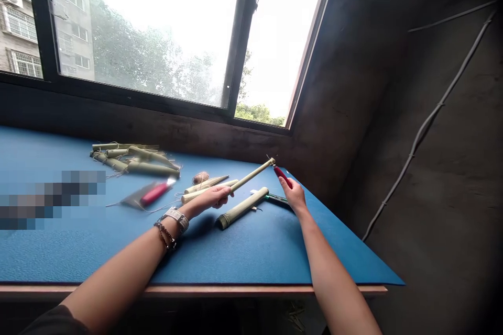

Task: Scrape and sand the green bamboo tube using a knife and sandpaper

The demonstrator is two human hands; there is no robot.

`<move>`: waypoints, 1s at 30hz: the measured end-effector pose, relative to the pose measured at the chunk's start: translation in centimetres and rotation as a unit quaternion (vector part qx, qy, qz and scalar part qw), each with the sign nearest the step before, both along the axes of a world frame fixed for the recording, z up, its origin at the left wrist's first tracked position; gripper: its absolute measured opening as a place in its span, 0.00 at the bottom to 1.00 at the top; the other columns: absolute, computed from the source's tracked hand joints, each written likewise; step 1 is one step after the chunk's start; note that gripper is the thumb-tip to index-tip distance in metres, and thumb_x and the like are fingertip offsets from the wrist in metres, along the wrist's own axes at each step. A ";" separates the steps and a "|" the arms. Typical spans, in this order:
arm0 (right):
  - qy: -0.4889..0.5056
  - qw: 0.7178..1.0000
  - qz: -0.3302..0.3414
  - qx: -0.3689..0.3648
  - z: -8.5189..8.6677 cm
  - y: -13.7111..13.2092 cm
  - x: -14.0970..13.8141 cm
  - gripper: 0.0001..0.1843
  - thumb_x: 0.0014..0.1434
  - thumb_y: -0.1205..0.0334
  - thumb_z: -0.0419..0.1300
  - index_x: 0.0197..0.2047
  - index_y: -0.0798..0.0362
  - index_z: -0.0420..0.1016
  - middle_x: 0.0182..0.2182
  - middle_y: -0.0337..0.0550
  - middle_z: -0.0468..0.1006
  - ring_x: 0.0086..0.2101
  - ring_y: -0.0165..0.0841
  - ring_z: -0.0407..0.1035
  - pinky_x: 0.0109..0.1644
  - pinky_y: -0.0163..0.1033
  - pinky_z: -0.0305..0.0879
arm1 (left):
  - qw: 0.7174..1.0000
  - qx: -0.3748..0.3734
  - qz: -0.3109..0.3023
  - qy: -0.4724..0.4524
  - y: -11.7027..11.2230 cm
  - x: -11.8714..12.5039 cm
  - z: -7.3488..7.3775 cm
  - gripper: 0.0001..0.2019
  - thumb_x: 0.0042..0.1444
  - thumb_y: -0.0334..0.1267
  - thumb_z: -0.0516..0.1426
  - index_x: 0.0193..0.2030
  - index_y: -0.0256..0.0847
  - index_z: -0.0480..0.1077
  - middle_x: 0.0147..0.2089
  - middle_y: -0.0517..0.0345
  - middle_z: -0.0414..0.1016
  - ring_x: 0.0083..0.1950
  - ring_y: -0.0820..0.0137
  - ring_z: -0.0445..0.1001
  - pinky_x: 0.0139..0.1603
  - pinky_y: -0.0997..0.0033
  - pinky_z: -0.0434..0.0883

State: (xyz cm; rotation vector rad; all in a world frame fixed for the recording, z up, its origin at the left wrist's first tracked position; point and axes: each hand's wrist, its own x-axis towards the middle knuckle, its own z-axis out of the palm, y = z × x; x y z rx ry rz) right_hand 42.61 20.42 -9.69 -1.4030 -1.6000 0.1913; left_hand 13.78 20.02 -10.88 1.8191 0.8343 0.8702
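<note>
Left hand (210,199): your fingers (222,193) clamped on bamboo stick (251,175). Right hand (294,196): your fingers (283,182) clamped on red-handled knife (281,174), at stick's end. Bamboo tube (242,208) below, on blue desk (196,256).

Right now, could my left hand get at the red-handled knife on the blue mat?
Probably yes, though it would have to let go first: the left hand is gripping a bamboo stick. The red-handled knife lies close by on the blue mat, with only a thin string between them.

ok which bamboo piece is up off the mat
The thin bamboo rod gripped in the left hand is raised clear; the other bamboo pieces all lie on the blue mat.
</note>
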 end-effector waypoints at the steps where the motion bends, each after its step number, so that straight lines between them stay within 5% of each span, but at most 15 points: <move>1: 0.002 1.000 0.004 -0.003 0.0 -0.1 0.0 0.33 0.56 0.34 0.44 0.37 0.57 0.71 0.22 0.41 0.67 0.25 0.33 0.60 0.27 0.34 0.51 | 1.000 -0.014 -0.009 -0.005 0.1 0.0 -0.1 0.22 0.55 0.57 0.49 0.35 0.37 0.67 0.23 0.65 0.52 0.23 0.75 0.50 0.22 0.73 0.50; 9: -0.060 0.968 0.224 -0.090 -0.3 -0.8 -3.2 0.24 0.51 0.41 0.59 0.36 0.54 0.76 0.26 0.38 0.72 0.28 0.30 0.63 0.30 0.32 0.57 | 0.998 -0.045 -0.028 -0.031 0.4 -0.2 -0.3 0.21 0.56 0.56 0.50 0.38 0.38 0.68 0.24 0.65 0.54 0.23 0.76 0.49 0.23 0.74 0.48; 18: 0.025 0.962 0.248 -0.113 -0.3 -0.4 -1.8 0.27 0.49 0.39 0.60 0.38 0.56 0.76 0.28 0.42 0.72 0.29 0.30 0.61 0.30 0.33 0.57 | 0.996 -0.058 -0.046 -0.043 -0.2 0.5 0.1 0.21 0.56 0.56 0.49 0.37 0.37 0.66 0.23 0.66 0.51 0.23 0.76 0.47 0.23 0.73 0.47; 26: 0.152 0.955 0.226 -0.120 -0.7 -0.1 -1.0 0.35 0.50 0.29 0.50 0.36 0.57 0.69 0.16 0.30 0.51 0.17 0.23 0.44 0.19 0.31 0.41 | 0.996 -0.054 -0.047 -0.056 -0.3 0.2 0.5 0.24 0.53 0.59 0.50 0.37 0.37 0.65 0.23 0.67 0.51 0.23 0.76 0.48 0.23 0.74 0.46; 30: 0.180 0.958 0.199 -0.097 -0.7 0.4 -1.0 0.35 0.48 0.28 0.48 0.36 0.54 0.67 0.16 0.28 0.49 0.16 0.22 0.41 0.17 0.31 0.41 | 0.996 -0.052 -0.052 -0.050 -0.4 0.3 0.3 0.23 0.53 0.58 0.50 0.37 0.37 0.66 0.24 0.65 0.54 0.23 0.76 0.49 0.23 0.73 0.47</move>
